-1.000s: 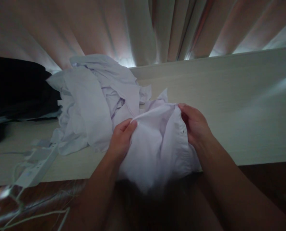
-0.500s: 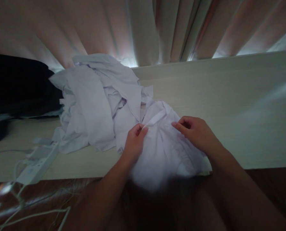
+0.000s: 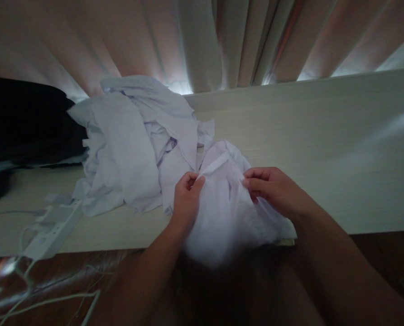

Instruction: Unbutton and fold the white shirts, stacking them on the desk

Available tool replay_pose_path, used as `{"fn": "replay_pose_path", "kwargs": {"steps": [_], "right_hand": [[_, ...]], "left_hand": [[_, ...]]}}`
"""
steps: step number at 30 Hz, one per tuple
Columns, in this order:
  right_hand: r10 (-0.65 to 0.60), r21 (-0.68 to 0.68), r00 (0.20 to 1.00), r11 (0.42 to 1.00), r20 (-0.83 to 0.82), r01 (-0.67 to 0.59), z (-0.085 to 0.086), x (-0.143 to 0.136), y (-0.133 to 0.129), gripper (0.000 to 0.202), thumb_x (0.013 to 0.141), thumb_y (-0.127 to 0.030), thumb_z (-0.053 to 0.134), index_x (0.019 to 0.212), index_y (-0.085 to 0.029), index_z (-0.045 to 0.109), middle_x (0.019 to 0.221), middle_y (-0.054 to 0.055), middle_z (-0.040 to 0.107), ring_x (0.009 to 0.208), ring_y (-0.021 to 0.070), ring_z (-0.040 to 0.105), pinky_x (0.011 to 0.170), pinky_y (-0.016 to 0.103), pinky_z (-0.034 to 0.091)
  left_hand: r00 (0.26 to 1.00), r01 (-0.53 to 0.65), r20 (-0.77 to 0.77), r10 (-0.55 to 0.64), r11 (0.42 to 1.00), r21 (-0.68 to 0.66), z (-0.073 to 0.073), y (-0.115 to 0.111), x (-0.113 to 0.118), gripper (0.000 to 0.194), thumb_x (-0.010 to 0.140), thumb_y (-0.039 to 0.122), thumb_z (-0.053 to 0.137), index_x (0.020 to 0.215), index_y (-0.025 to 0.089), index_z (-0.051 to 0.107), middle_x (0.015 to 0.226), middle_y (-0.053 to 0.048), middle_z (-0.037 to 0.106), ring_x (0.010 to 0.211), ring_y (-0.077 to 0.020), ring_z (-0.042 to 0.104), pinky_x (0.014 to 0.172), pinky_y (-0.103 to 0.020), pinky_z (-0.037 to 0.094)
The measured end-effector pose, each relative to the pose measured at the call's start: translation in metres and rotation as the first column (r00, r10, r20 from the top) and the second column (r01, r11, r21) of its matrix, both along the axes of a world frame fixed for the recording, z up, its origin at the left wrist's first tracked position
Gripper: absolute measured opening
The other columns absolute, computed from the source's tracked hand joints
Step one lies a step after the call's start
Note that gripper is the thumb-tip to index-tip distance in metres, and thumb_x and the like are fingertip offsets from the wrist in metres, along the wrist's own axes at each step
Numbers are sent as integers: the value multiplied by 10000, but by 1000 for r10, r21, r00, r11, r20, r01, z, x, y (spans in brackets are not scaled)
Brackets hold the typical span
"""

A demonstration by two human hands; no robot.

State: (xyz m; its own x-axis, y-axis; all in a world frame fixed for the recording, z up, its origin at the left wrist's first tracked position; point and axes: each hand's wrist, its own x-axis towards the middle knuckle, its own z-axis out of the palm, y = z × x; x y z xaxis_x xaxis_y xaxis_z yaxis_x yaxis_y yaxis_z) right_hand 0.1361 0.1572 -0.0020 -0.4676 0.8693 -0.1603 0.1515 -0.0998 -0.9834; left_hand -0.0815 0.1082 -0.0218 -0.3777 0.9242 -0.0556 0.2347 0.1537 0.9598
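Observation:
A white shirt lies bunched at the front edge of the pale ledge, its lower part hanging over and blurred. My left hand pinches it at the left end of a narrow stitched band, thumb against fingers. On the other side, my right hand has its thumb and fingertips closed on the fabric, with a fold raised between the two hands. Just behind and to the left, a heap of white garments touches or nearly touches the shirt.
Dark clothing is stacked at the far left of the ledge. A white power strip with plugs and cables sits near the front left edge. Curtains hang along the back. Loose cables trail across the brown floor below.
My right hand has closed on the fabric and pulled up a fold. The left hand keeps its pinch. The view has shifted slightly.

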Motion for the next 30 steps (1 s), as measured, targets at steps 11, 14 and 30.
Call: {"fn": "replay_pose_path", "kwargs": {"steps": [11,14,30], "right_hand": [[-293,230,955,928,-40,294,-14,-67,-25,116,811,-281,715,863,-185,752,851,37,752,756,182,684,726,312,524],[-292,253,956,922,-37,292,-15,-67,-24,116,814,-272,715,880,-189,763,857,38,766,772,188,703,745,319,541],[-292,304,957,912,6,276,-14,-66,-31,111,828,-268,739,911,-220,794,885,24,793,799,202,744,769,336,577]], "left_hand": [[993,49,104,-64,989,141,-1,-9,12,106,856,267,674,828,171,637,782,11,633,727,-129,577,669,-226,464],[990,36,133,-53,991,129,2,-9,9,104,855,254,673,808,162,655,744,13,632,706,-125,570,655,-219,463],[990,40,136,-42,999,18,12,-12,5,160,866,272,640,764,153,670,717,2,663,690,-132,586,628,-223,459]]}}
